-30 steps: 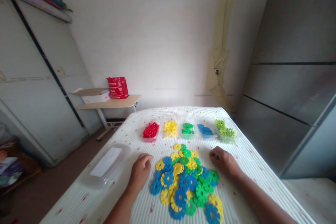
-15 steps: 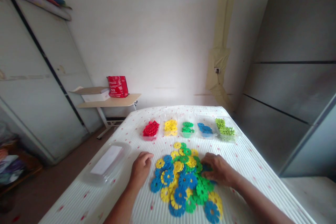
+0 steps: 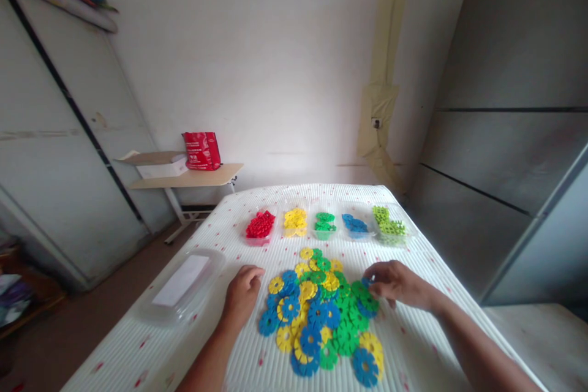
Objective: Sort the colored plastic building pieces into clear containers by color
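My right hand (image 3: pixel 399 285) is at the right edge of a pile of notched plastic discs, its fingers pinched on a blue disc (image 3: pixel 366 282). Part of that disc is hidden behind the fingers. Just below the fingertips lie green discs (image 3: pixel 361 290) and another blue one. The pile mixes blue discs (image 3: pixel 310 339), yellow discs (image 3: pixel 285 338) and green discs (image 3: pixel 345 338), many overlapping. To the left of the pile, my left hand (image 3: pixel 243 291) rests on the tablecloth with fingers curled in and nothing visible in them.
Clear tubs stand in a row behind the pile, holding red pieces (image 3: pixel 260 225), yellow pieces (image 3: pixel 294 220), green pieces (image 3: pixel 325 222), blue pieces (image 3: pixel 355 224) and lime pieces (image 3: pixel 388 224). A clear lid (image 3: pixel 154 315) with white paper (image 3: pixel 181 280) lies at left. Beyond is a small table (image 3: pixel 202 177).
My right hand has drawn back to the right from the pile and now pinches a blue disc. My left hand has stayed in place. The view has shifted slightly.
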The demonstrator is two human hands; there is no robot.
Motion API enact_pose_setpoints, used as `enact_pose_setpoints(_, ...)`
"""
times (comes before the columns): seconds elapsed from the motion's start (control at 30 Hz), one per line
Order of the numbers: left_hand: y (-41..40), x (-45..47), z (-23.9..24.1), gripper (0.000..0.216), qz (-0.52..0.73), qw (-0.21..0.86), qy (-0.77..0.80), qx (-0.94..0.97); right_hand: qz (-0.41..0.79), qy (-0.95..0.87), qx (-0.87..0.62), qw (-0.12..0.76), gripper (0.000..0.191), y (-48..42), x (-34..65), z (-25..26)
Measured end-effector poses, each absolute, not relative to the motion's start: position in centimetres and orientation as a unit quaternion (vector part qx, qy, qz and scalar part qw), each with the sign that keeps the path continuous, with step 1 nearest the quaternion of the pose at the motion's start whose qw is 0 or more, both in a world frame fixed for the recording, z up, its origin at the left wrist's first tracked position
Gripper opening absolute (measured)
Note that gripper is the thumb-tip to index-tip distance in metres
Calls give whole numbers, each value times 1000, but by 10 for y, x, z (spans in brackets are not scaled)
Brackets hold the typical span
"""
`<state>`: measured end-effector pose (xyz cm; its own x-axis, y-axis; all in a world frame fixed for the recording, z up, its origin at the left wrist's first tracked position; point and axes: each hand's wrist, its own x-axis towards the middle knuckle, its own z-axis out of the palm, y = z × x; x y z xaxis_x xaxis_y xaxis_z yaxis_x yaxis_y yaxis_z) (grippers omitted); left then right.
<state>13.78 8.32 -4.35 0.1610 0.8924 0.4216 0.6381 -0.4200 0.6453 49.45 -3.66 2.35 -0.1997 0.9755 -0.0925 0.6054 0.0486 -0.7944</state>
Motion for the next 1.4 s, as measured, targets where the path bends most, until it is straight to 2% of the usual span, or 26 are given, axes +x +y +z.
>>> enact_pose_setpoints(0.1,82,138,-42,24,395,163,516,742,521,-625,-522,256,29,-41,491,24)
enact_pose_setpoints(0.2,82,138,-42,24,393,164,516,743,567,-596,-508,254,31,-38,490,17)
enact_pose_setpoints(0.37,83,138,-42,25,392,164,514,745,454,-593,-570,344,44,-26,501,3)
enact_pose_setpoints(0.47,82,139,-41,25,390,170,519,742,374,-626,-583,357,48,-24,504,6)
enact_pose_setpoints(0.53,81,139,-40,24,387,172,524,739,307,-679,-581,327,41,-27,502,13)
enact_pose_setpoints(0.67,81,140,-38,24,389,169,524,739,212,-762,-577,203,23,-33,491,25)
enact_pose_setpoints(0.87,81,139,-39,24,391,163,519,742,153,-802,-570,95,30,-37,479,18)
enact_pose_setpoints(1.27,83,138,-43,25,386,153,508,755,116,-769,-623,82,21,-35,473,24)
enact_pose_setpoints(1.4,84,138,-46,26,384,153,501,760,18,-738,-663,122,20,-12,485,46)
